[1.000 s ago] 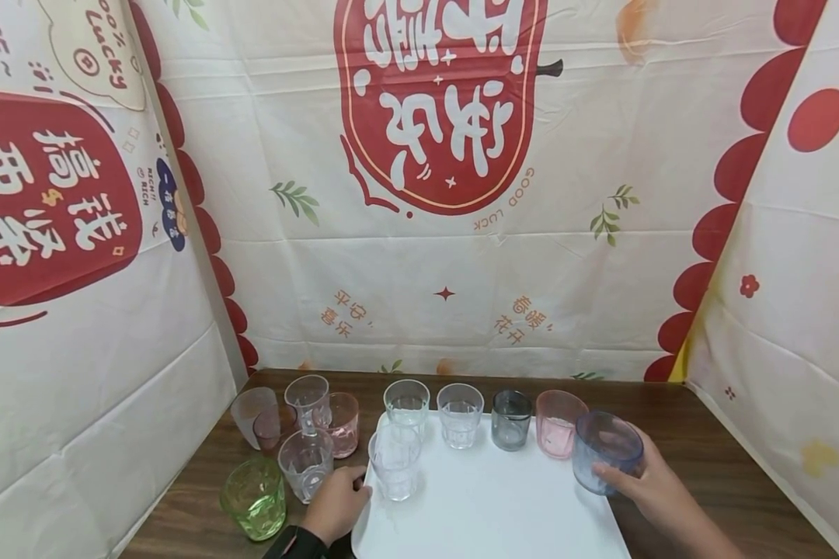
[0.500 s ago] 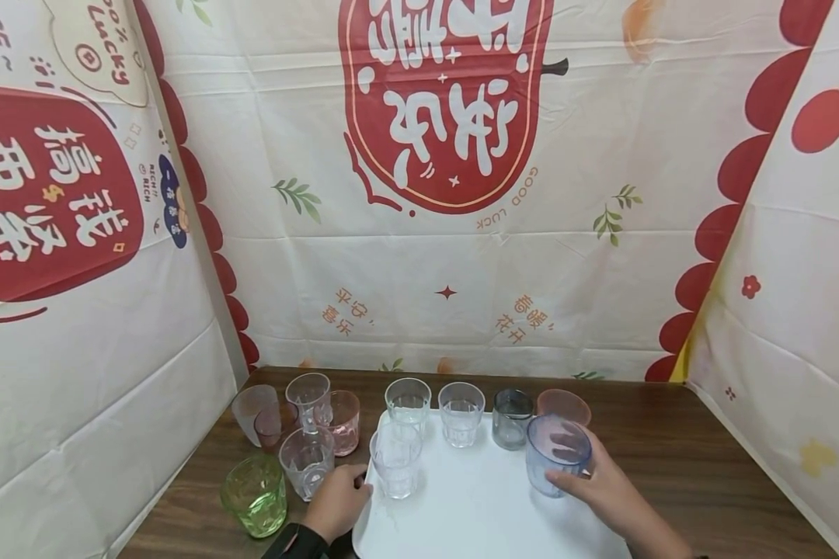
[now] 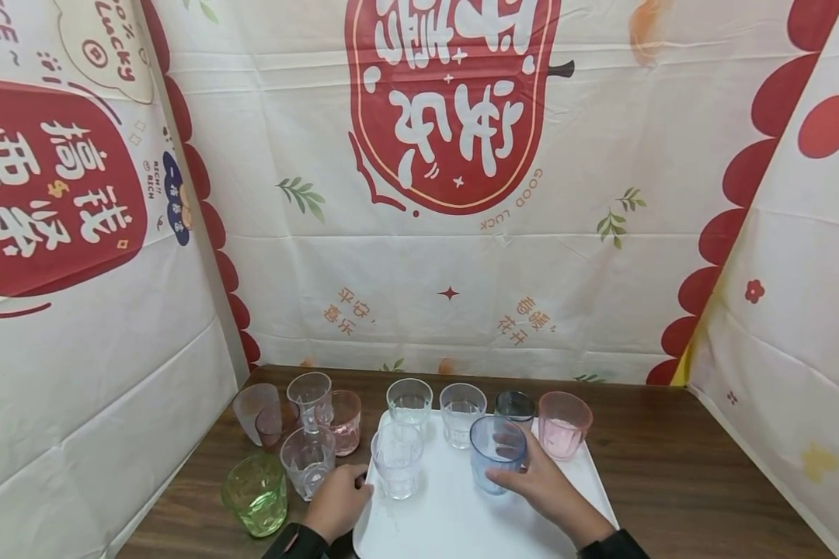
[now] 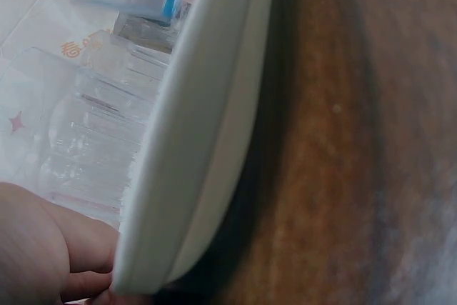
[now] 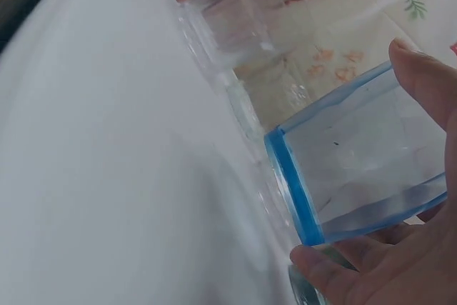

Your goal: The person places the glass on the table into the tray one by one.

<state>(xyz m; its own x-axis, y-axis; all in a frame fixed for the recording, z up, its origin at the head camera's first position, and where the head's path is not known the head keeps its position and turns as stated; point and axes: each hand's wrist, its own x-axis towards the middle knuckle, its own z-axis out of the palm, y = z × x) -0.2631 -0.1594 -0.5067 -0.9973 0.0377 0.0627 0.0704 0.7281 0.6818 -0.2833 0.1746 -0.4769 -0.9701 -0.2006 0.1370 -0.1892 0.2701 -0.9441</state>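
Note:
My right hand (image 3: 541, 485) grips a blue-tinted drinking glass (image 3: 492, 450), thumb on the near side and fingers behind. In the right wrist view the upright glass (image 5: 357, 162) hovers above the white tray (image 3: 461, 520), its thick blue base apart from the surface. My left hand (image 3: 339, 501) holds the tray's left edge; the left wrist view shows its fingers (image 4: 86, 248) at the rim. On the tray stand a clear glass (image 3: 398, 466) near that hand and, along the back, two more clear glasses (image 3: 463, 415), a grey glass (image 3: 516, 405) partly hidden, and a pink glass (image 3: 562, 427).
Left of the tray, several glasses stand on the dark wooden table (image 3: 706, 466): a green glass (image 3: 255, 497), a faceted clear glass (image 3: 308, 462), a pink glass (image 3: 345, 423) and others close together. Printed cloth walls (image 3: 447, 264) enclose the back and sides.
My right hand has carried the blue glass leftward from the tray's right side, past the pink glass, to in front of the grey one. The left hand stays at the tray edge.

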